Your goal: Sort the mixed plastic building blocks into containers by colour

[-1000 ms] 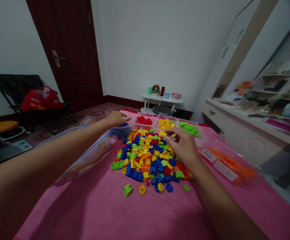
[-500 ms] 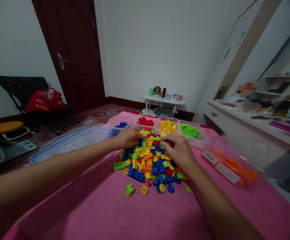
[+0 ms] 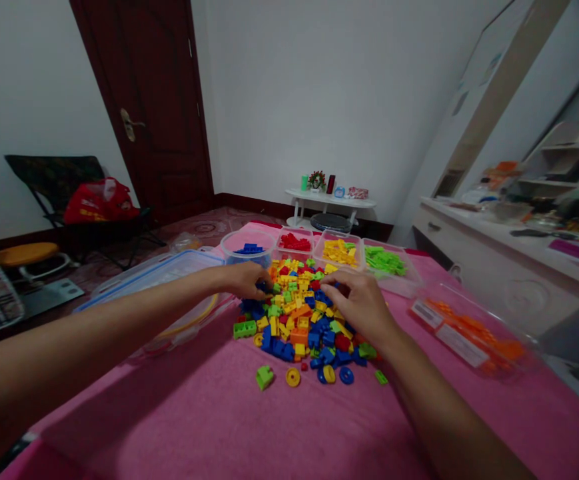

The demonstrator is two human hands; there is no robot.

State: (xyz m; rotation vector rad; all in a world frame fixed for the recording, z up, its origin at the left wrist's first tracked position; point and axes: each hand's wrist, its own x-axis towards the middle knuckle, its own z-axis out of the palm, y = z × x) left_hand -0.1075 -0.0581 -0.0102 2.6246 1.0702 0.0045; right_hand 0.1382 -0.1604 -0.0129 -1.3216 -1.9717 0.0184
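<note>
A heap of toy building bricks (image 3: 296, 310) in yellow, blue, green, orange and red lies on the pink cloth between my hands. My left hand (image 3: 250, 280) reaches into the heap's left side, its fingers curled down among blue and green bricks. What those fingers hold, if anything, is hidden. On the right side, my right hand (image 3: 356, 293) rests against the heap with bent fingers and the thumb beneath, close to a red brick (image 3: 315, 285). Its grip is too small to make out. A green brick (image 3: 264, 377) and a yellow wheel (image 3: 293, 377) lie in front.
Behind the heap stand a round tub (image 3: 246, 250) with blue bricks and boxes of red bricks (image 3: 295, 243), yellow bricks (image 3: 339, 252) and green bricks (image 3: 384, 261). An orange-brick box (image 3: 469, 333) is at right. A blue-rimmed lid (image 3: 169, 270) lies left, under my forearm.
My left hand has moved slightly left and lower, with its fingers deeper at the heap's left side. My right hand stays nearly in place. The whole view has shifted a little.
</note>
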